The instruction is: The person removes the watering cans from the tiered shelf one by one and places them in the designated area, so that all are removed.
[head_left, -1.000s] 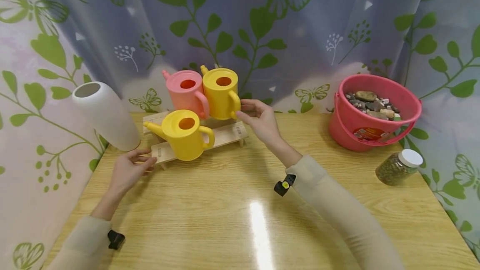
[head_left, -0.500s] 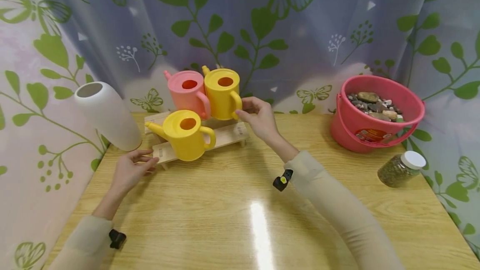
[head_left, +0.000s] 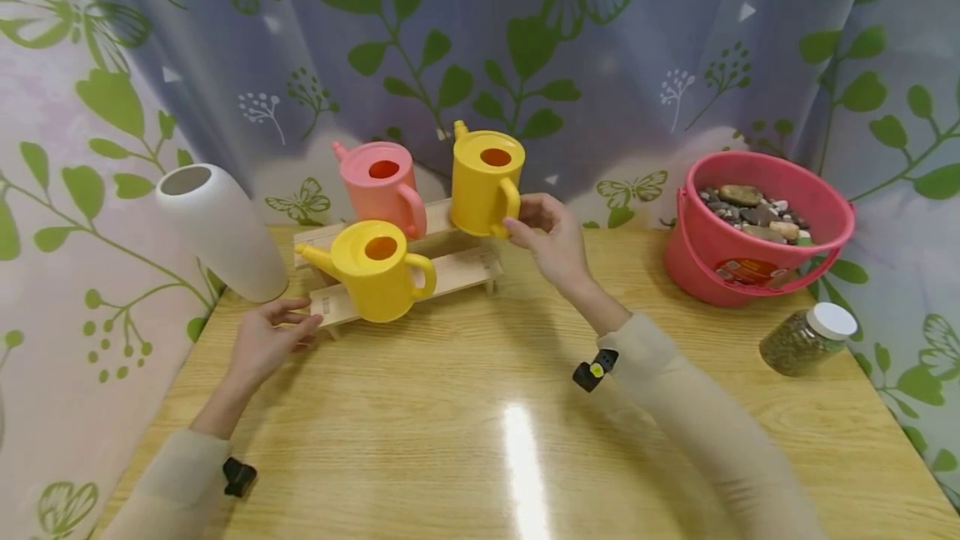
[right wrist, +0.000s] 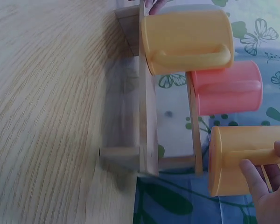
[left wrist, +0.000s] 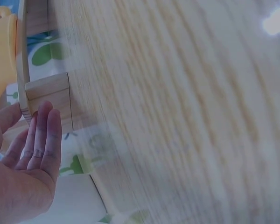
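My right hand [head_left: 557, 247] grips the handle of a yellow watering can [head_left: 477, 194] at the right end of a two-step wooden stand [head_left: 461, 270]. In the right wrist view a gap shows between this can's base [right wrist: 215, 161] and the upper shelf [right wrist: 194, 128]. A pink watering can [head_left: 373, 183] stands on the upper step; another yellow watering can [head_left: 369, 283] is on the lower one, spout to the left. My left hand [head_left: 264, 343] holds the lower step's left end, thumb on top and fingers [left wrist: 49, 135] underneath.
A white vase [head_left: 225, 232] stands left of the stand, close to the left hand. At the right are a pink bucket [head_left: 693, 257] with stones and a lidded jar [head_left: 795, 344] of green bits. A patterned curtain [head_left: 585, 90] hangs behind the table [head_left: 405, 432].
The right hand has carried the back yellow watering can to the right, away from the pink one, baring part of the upper step. The left hand has stayed on the stand.
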{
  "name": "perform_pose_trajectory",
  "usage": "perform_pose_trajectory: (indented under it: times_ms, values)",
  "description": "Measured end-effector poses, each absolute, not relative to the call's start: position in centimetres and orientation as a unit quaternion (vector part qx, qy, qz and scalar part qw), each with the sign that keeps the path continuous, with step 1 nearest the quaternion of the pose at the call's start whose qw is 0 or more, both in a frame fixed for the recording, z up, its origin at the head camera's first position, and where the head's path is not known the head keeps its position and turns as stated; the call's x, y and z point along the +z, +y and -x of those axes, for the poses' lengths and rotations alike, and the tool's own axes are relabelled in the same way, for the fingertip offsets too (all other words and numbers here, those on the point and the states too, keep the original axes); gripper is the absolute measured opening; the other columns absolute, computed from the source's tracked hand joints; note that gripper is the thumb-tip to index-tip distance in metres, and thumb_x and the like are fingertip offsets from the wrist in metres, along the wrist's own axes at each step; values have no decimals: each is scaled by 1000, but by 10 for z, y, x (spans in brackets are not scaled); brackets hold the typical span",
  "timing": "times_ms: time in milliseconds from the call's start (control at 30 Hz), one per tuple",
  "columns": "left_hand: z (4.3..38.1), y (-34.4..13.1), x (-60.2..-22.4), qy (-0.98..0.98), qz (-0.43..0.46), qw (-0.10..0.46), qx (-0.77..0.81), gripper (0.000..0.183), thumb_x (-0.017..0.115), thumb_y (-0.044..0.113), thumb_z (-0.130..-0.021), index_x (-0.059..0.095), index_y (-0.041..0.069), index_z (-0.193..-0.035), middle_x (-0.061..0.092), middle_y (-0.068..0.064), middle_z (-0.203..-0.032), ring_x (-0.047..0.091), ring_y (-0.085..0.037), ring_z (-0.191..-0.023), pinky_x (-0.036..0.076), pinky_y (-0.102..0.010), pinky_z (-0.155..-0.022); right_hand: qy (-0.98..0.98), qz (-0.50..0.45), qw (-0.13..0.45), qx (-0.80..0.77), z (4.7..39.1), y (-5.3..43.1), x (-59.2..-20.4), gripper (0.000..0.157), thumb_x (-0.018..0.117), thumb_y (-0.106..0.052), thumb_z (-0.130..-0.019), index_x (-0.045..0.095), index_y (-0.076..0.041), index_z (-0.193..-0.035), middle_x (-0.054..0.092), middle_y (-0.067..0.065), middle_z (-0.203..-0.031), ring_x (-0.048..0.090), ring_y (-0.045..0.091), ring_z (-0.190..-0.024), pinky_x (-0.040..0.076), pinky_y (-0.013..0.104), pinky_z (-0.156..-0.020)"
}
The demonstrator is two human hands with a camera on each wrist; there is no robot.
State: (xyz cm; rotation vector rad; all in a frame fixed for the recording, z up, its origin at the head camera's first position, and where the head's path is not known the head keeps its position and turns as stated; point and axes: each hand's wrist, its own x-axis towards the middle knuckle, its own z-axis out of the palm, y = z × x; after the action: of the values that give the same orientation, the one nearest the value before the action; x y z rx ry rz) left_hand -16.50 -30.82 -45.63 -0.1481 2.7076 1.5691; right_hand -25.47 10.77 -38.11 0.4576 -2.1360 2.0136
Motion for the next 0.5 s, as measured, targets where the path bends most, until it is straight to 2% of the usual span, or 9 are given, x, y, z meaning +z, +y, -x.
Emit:
perform_pose_trajectory:
  times_ms: [233,500]
  values:
    - [164,-312,-454,864,45,2,501,53,71,24,-103,59,-7,-144,68,-36,-129,80,-12,-78,70,-31,-73,-712,-137,118,678,250,145,-381,33,75,-4,-97,65,9,-126,71,-11,-102,72,4,-90,67,21,-79]
    - [166,-309,-457,860,52,8,507,53,72,23,-102,59,-7,-144,69,-35,-128,79,-9,-76,69,-30,-71,-723,-92,156,666,237,194,-388,35,75,-2,-97,64,12,-127,72,-11,-101,72,1,-90,66,20,-79]
